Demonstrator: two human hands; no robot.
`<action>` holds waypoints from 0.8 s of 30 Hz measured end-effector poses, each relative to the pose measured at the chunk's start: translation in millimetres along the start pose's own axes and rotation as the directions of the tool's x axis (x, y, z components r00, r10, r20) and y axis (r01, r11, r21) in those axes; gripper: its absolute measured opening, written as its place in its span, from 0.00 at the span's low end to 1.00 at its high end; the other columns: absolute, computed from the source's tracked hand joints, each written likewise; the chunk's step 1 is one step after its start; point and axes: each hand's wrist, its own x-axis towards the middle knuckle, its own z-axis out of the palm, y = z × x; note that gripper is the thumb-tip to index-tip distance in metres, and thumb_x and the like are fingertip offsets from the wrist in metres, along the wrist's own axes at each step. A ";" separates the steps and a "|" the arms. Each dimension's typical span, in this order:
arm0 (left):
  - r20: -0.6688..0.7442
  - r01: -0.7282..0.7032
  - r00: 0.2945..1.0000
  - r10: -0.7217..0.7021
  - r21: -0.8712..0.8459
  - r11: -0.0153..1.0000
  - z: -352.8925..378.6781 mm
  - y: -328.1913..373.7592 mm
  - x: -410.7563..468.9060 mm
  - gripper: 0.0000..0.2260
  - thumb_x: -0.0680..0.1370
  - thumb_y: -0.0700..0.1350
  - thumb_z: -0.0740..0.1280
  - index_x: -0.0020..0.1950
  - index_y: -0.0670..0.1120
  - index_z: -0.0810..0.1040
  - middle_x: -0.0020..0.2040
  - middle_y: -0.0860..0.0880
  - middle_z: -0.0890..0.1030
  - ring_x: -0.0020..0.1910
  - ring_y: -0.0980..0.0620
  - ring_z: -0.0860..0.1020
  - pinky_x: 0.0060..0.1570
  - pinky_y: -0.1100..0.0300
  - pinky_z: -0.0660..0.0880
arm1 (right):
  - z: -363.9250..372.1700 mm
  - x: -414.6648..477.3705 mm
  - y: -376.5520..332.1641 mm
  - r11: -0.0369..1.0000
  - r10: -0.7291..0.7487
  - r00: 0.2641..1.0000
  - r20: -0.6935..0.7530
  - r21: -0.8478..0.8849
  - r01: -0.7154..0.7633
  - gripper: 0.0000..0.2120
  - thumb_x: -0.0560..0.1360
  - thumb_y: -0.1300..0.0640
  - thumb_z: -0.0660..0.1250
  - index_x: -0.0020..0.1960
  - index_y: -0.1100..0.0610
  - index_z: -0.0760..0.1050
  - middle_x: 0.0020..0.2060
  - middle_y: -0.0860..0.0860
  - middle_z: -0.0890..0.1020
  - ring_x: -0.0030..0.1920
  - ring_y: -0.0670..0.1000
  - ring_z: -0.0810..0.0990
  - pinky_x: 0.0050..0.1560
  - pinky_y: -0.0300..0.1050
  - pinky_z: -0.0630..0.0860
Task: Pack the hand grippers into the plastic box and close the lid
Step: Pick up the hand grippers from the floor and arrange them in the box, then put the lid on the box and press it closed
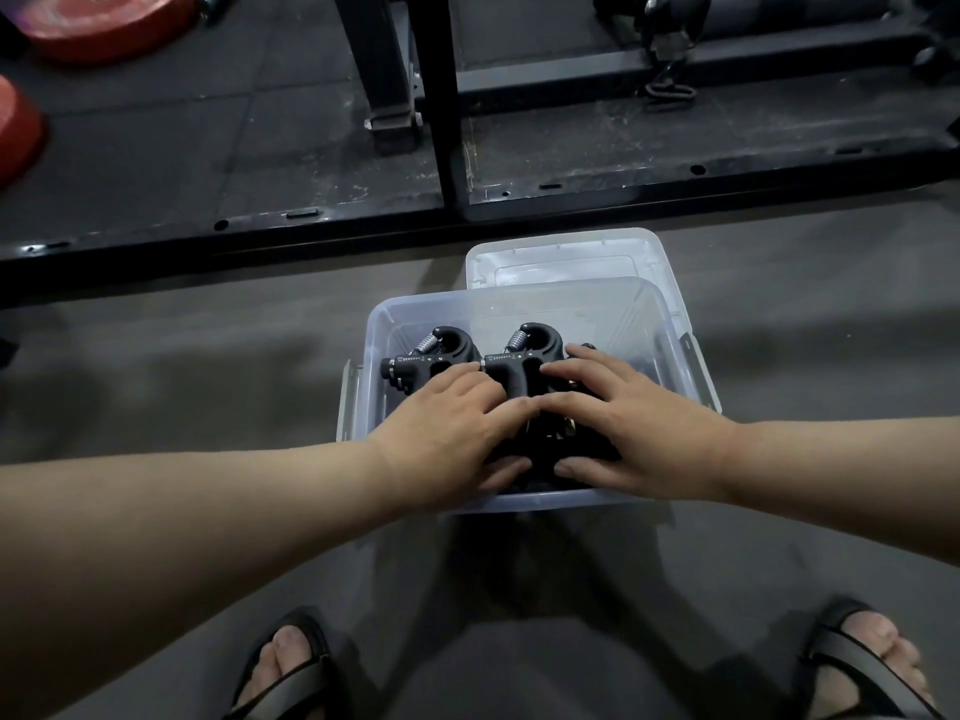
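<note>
Head: hands (447,428) (634,423) grip hand grippers (514,374) within box (540,504) walls.

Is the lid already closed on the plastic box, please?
No, the lid lies behind the open box, which holds the hand grippers.

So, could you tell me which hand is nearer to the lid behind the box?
Right. The right hand, on the grippers in the box, sits in front of the lid; the left hand, beside it, lies farther left.
</note>
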 end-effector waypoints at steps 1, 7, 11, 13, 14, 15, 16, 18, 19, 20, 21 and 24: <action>-0.015 0.011 1.000 -0.011 0.006 1.000 -2.3 -0.2 -0.6 0.21 0.77 0.56 0.62 0.66 0.47 0.74 0.46 0.46 0.76 0.51 0.42 0.75 0.65 0.48 0.68 | -0.9 -0.5 0.6 1.000 0.013 1.000 -0.011 0.020 -0.012 0.30 0.76 0.37 0.62 0.74 0.47 0.65 0.75 0.52 0.62 0.78 0.54 0.54 0.76 0.50 0.57; 0.058 0.018 0.998 -0.021 0.063 0.998 -10.1 -0.3 2.8 0.20 0.77 0.56 0.58 0.60 0.44 0.76 0.50 0.45 0.76 0.54 0.42 0.74 0.67 0.47 0.64 | -2.2 -1.4 2.5 0.995 0.097 0.995 0.019 0.018 -0.098 0.30 0.79 0.37 0.50 0.78 0.48 0.58 0.77 0.50 0.56 0.77 0.54 0.56 0.76 0.54 0.54; 0.002 0.065 0.998 -0.065 0.015 0.998 -14.6 -8.8 10.6 0.17 0.78 0.54 0.56 0.57 0.45 0.76 0.50 0.47 0.77 0.51 0.44 0.74 0.62 0.49 0.67 | -16.2 5.9 9.0 0.984 0.128 0.990 -0.052 0.128 -0.120 0.24 0.80 0.41 0.53 0.72 0.49 0.65 0.74 0.48 0.63 0.70 0.52 0.67 0.70 0.48 0.65; -0.067 0.113 0.991 -0.113 -0.012 0.994 -13.5 -20.1 18.2 0.16 0.78 0.53 0.56 0.57 0.45 0.77 0.50 0.48 0.77 0.51 0.45 0.74 0.59 0.51 0.67 | -21.8 11.6 20.8 0.971 0.208 0.973 -0.098 0.143 -0.193 0.20 0.80 0.44 0.55 0.68 0.51 0.70 0.72 0.49 0.66 0.69 0.51 0.69 0.66 0.43 0.65; -0.083 0.154 0.984 -0.156 -0.031 0.988 -11.3 -27.1 22.3 0.17 0.78 0.53 0.56 0.58 0.45 0.76 0.52 0.48 0.77 0.52 0.45 0.74 0.59 0.52 0.67 | -23.6 13.7 28.2 0.964 0.250 0.962 -0.111 0.121 -0.237 0.21 0.80 0.44 0.55 0.68 0.52 0.71 0.72 0.50 0.67 0.69 0.51 0.69 0.66 0.42 0.65; -0.083 0.204 0.975 -0.207 -0.049 0.978 -8.4 -34.5 26.7 0.18 0.78 0.53 0.55 0.60 0.45 0.75 0.55 0.48 0.76 0.55 0.45 0.74 0.60 0.53 0.66 | -23.4 16.0 36.8 0.959 0.281 0.951 -0.130 0.081 -0.273 0.22 0.80 0.43 0.55 0.68 0.54 0.71 0.72 0.51 0.67 0.70 0.52 0.68 0.67 0.43 0.64; -0.078 0.253 0.963 -0.257 -0.058 0.966 -5.2 -41.9 31.3 0.19 0.78 0.53 0.54 0.63 0.45 0.74 0.59 0.48 0.75 0.59 0.45 0.73 0.63 0.52 0.65 | -21.8 18.4 46.1 0.952 0.306 0.940 -0.151 0.038 -0.304 0.25 0.80 0.42 0.54 0.69 0.55 0.70 0.72 0.53 0.67 0.71 0.54 0.67 0.69 0.45 0.63; -0.066 0.319 0.945 -0.322 -0.042 0.947 1.6 -55.6 41.4 0.24 0.78 0.53 0.52 0.68 0.43 0.72 0.66 0.45 0.73 0.65 0.43 0.70 0.67 0.49 0.62 | -20.4 23.8 61.5 0.929 0.362 0.911 -0.197 -0.005 -0.371 0.27 0.78 0.43 0.54 0.72 0.57 0.69 0.72 0.56 0.67 0.72 0.56 0.65 0.71 0.49 0.60; -0.059 0.339 0.939 -0.340 -0.027 0.941 3.2 -61.1 46.9 0.25 0.77 0.53 0.52 0.69 0.42 0.71 0.67 0.44 0.72 0.65 0.42 0.70 0.68 0.49 0.61 | -20.6 26.8 67.8 0.914 0.394 0.893 -0.216 -0.004 -0.405 0.27 0.78 0.45 0.56 0.73 0.57 0.67 0.73 0.56 0.66 0.73 0.57 0.63 0.72 0.50 0.59; -0.051 0.353 0.934 -0.353 -0.014 0.936 3.6 -65.9 52.3 0.26 0.77 0.53 0.51 0.70 0.42 0.70 0.68 0.43 0.72 0.66 0.41 0.69 0.69 0.49 0.60 | -21.7 30.1 72.2 0.901 0.425 0.878 -0.220 0.008 -0.434 0.27 0.79 0.47 0.57 0.75 0.56 0.65 0.74 0.55 0.65 0.74 0.56 0.62 0.72 0.51 0.58; -0.040 0.365 0.930 -0.365 -0.007 0.931 3.1 -69.8 57.4 0.27 0.77 0.53 0.49 0.71 0.42 0.69 0.68 0.43 0.71 0.66 0.41 0.69 0.69 0.49 0.59 | -23.3 33.7 75.5 0.889 0.453 0.868 -0.205 0.032 -0.456 0.26 0.80 0.48 0.57 0.76 0.56 0.62 0.75 0.54 0.63 0.74 0.55 0.60 0.73 0.50 0.57; 0.027 0.382 0.924 -0.382 0.008 0.924 5.8 -78.4 67.2 0.31 0.75 0.55 0.43 0.73 0.43 0.66 0.69 0.45 0.70 0.67 0.43 0.68 0.71 0.50 0.57 | -27.0 44.5 82.6 0.867 0.497 0.864 -0.085 0.098 -0.489 0.28 0.82 0.48 0.55 0.79 0.53 0.55 0.76 0.49 0.61 0.75 0.51 0.60 0.72 0.47 0.59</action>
